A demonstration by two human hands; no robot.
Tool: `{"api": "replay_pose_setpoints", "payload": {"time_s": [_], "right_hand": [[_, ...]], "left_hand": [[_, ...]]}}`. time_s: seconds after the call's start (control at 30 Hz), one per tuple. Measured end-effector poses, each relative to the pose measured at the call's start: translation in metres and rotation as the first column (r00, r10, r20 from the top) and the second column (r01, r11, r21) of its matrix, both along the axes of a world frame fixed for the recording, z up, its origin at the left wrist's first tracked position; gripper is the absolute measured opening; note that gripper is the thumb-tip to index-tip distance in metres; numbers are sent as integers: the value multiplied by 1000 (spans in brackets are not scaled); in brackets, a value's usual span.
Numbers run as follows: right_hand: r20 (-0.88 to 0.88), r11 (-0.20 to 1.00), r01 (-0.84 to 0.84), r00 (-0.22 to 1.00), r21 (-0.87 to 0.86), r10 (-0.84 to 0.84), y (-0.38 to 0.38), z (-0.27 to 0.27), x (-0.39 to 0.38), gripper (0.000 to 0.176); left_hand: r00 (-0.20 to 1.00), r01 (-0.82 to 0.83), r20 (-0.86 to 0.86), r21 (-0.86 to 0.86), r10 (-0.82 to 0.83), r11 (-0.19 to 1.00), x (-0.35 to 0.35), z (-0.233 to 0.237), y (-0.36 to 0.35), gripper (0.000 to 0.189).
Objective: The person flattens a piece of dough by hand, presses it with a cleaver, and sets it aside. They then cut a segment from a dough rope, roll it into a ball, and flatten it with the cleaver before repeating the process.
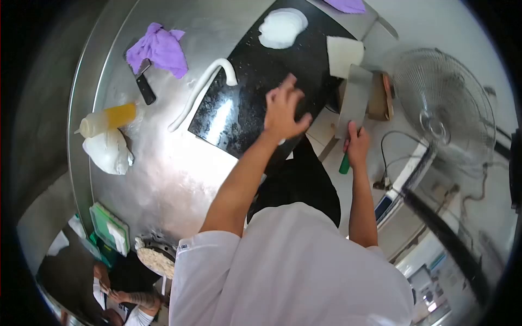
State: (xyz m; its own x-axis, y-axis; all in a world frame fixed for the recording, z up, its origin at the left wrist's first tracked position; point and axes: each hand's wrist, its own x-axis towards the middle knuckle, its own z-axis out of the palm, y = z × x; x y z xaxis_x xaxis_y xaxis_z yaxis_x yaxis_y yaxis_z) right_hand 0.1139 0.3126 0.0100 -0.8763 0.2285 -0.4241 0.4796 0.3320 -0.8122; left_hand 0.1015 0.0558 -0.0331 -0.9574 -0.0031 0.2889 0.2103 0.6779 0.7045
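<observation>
My left hand is over the near part of a black board, fingers spread. A small bit of something white shows at its wrist, mostly hidden. My right hand grips the green handle of a broad-bladed cleaver, held off the board's right side with the blade pointing away from me. A long white dough rope lies across the board's left edge, its thick end bent over onto the board and its thin end on the steel table. Flat white rounds lie at the board's far end.
A white square cloth lies on the board's right edge. On the steel table are a purple cloth, a black-handled knife, a squeeze bottle of yellow liquid and a white bag. A fan stands right; another person is lower left.
</observation>
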Motion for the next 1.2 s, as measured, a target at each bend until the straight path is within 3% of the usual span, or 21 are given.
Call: {"api": "replay_pose_setpoints", "payload": {"time_s": [0.03, 0.1, 0.2, 0.23, 0.3, 0.37, 0.4, 0.43, 0.47, 0.5, 0.57, 0.6, 0.63, 0.67, 0.73, 0.77, 0.83, 0.93, 1.07, 1.17, 1.2], "right_hand": [[12, 1000, -11, 1000, 27, 11, 6, -3, 26, 47], [-1, 997, -11, 1000, 80, 11, 15, -6, 74, 46], [79, 990, 25, 996, 138, -36, 18, -6, 129, 46], [113, 993, 35, 992, 115, -48, 15, -4, 141, 47], [159, 994, 65, 984, 83, -78, 12, -4, 157, 47], [161, 989, -50, 987, 141, 27, 13, -9, 155, 47], [189, 990, -43, 982, 136, 17, 17, -12, 168, 47], [157, 963, -204, 972, 174, 178, 14, -23, 163, 48], [94, 911, -346, 938, 224, 333, 11, -39, 137, 51], [45, 900, -421, 907, 109, 419, -3, -31, 115, 51], [2, 870, -492, 870, -18, 492, -30, -23, 89, 51], [21, 750, -661, 750, -2, 661, -39, -29, 71, 51], [47, 599, -800, 599, 3, 799, -47, -32, 62, 52], [46, 604, -797, 603, -12, 796, -56, -26, 60, 52], [215, 422, -863, 484, 278, 849, -65, -13, 44, 61], [227, 425, -871, 478, 246, 848, -63, -18, 52, 61], [102, 509, -781, 576, 363, 811, -63, -27, 47, 71], [128, 548, -752, 624, 366, 771, -68, -22, 29, 79], [41, 666, -672, 714, 324, 699, -75, -22, 6, 73], [160, 691, -694, 719, 204, 676, -79, 0, 33, 79], [71, 684, -687, 717, 246, 694, -76, -33, 64, 80]], "left_hand": [[990, -111, -73, 125, 121, 986, -11, -4, -6, 61], [956, -252, -8, 492, 294, 833, -42, 17, -21, 55], [925, -370, -44, 122, 377, 921, -42, 47, -17, 63], [928, -361, -52, 120, 369, 925, -17, 43, -7, 63], [990, -45, 109, -384, 93, 922, 36, 23, 8, 70], [992, -28, 109, -302, 64, 953, 20, 11, 0, 72], [984, -163, 59, -99, 169, 982, 17, 2, -5, 71], [955, -295, 8, 105, 296, 950, 10, 4, -13, 69], [909, -400, 17, 316, 417, 860, -4, 8, -19, 66], [855, -475, 72, 504, 513, 721, -6, 13, -21, 63], [904, -422, -5, 131, 427, 897, 14, 19, -27, 77], [956, -284, 46, -87, 288, 955, 29, 17, -18, 85], [978, -110, 138, -293, 156, 950, 50, 9, -10, 94], [948, 146, 316, -533, 36, 833, 65, 1, -14, 108], [948, 130, 315, -536, 55, 834, 42, 1, -11, 108], [936, 119, 341, -532, 83, 838, 47, 3, -10, 108], [951, 149, 306, -563, 38, 813, 21, 5, -11, 110], [958, 213, 282, -592, -48, 778, -5, 7, -13, 112], [968, 246, 196, -591, -159, 768, -48, 8, -16, 112], [921, 389, 280, -616, -270, 685, -29, 7, -15, 116], [888, 455, 339, -557, -310, 695, -9, 5, -19, 119]]}}
